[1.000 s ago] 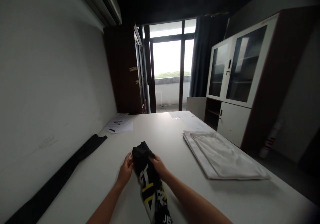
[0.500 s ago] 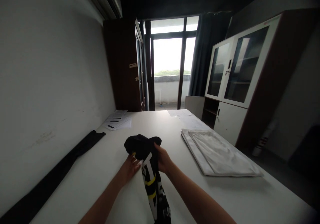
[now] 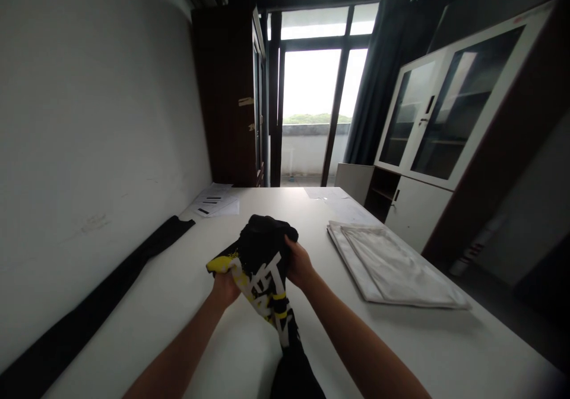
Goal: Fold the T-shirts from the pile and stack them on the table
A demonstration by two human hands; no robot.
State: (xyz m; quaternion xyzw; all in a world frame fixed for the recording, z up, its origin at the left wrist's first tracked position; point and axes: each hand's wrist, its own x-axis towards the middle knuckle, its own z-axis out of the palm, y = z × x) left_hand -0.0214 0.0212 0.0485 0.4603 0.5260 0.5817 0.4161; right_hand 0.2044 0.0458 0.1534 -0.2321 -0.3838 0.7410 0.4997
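Observation:
A black garment (image 3: 265,244) with white lettering and yellow patches is held up over the white table, bunched at its top and hanging down toward me. Its exact kind is hard to make out from the folds. My left hand (image 3: 225,289) grips the yellow-marked edge on the left side, its fingers mostly hidden beneath the fabric. On the opposite side, my right hand (image 3: 299,262) pinches the upper right edge, thumb on top. The garment's lower end runs off the bottom of the view.
Folded white cloth (image 3: 396,265) lies on the white table (image 3: 178,333) to the right. A long black fabric piece (image 3: 111,295) stretches along the left wall. Papers (image 3: 218,200) rest at the far left. A cabinet (image 3: 423,203) with one open lower door stands beyond the right side.
My left hand has taken the garment's left edge and drawn it outward, spreading more of the lettering and yellow print. The right hand keeps its hold. The view has tilted slightly.

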